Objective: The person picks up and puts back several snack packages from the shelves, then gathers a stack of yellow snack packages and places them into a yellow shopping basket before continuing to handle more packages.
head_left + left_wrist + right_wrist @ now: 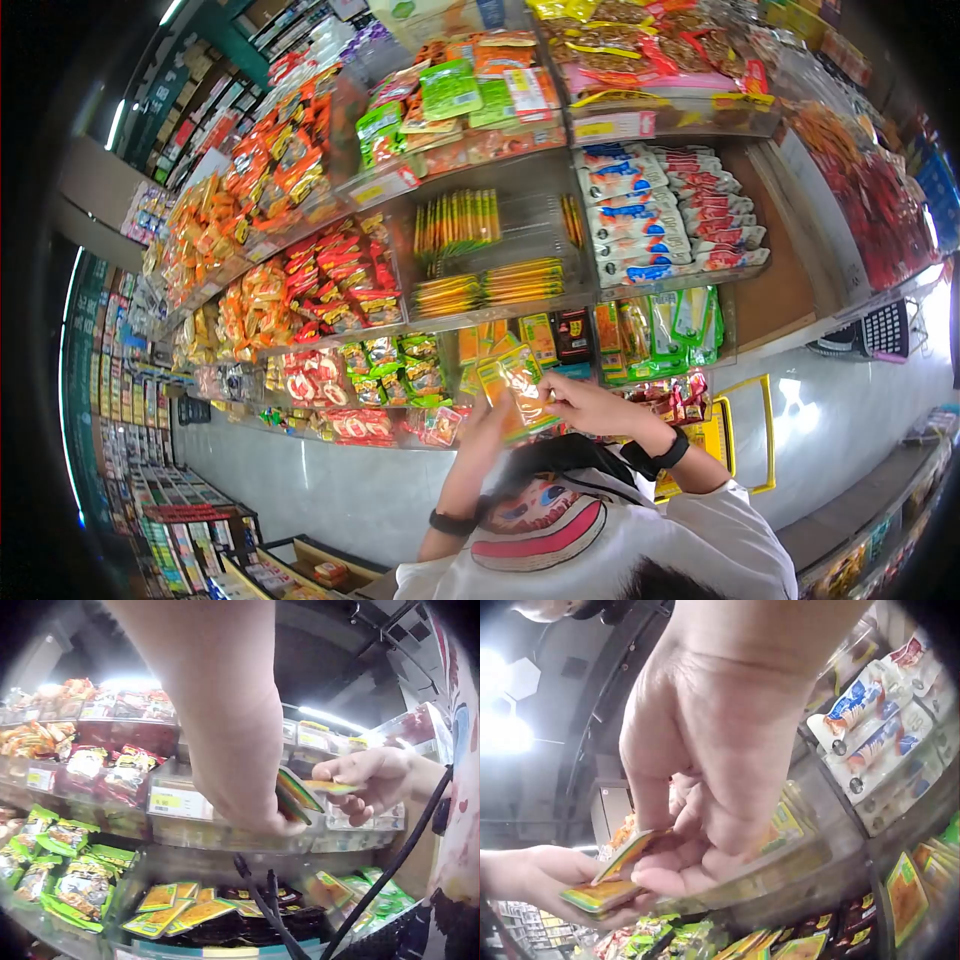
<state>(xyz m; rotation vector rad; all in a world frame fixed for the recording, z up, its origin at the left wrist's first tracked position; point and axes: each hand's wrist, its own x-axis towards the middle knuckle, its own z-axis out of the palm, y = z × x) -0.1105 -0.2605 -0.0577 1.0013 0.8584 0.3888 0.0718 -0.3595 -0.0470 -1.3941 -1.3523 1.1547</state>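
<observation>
Flat yellow-and-green snack packets (512, 378) are between both hands, in front of the person's chest. My left hand (484, 432) grips a small stack of packets (298, 796), blurred in the head view. Fingers and thumb of my right hand (592, 408) pinch a single packet (630, 853), tilted up just above the stack. In the left wrist view the right hand (379, 778) holds its packet beside the stack's edge. Below the hands, a lower bin holds similar yellow packets (180, 907) and dark packets (573, 335).
Above is a clear bin (520, 235) with rows of thin packets standing on edge. White-and-blue packs (628, 215) fill the bin to its right, green packs (685, 325) lie below. Red and orange snacks stand left. A yellow-framed cart (772, 430) and black basket (880, 335) are on the right.
</observation>
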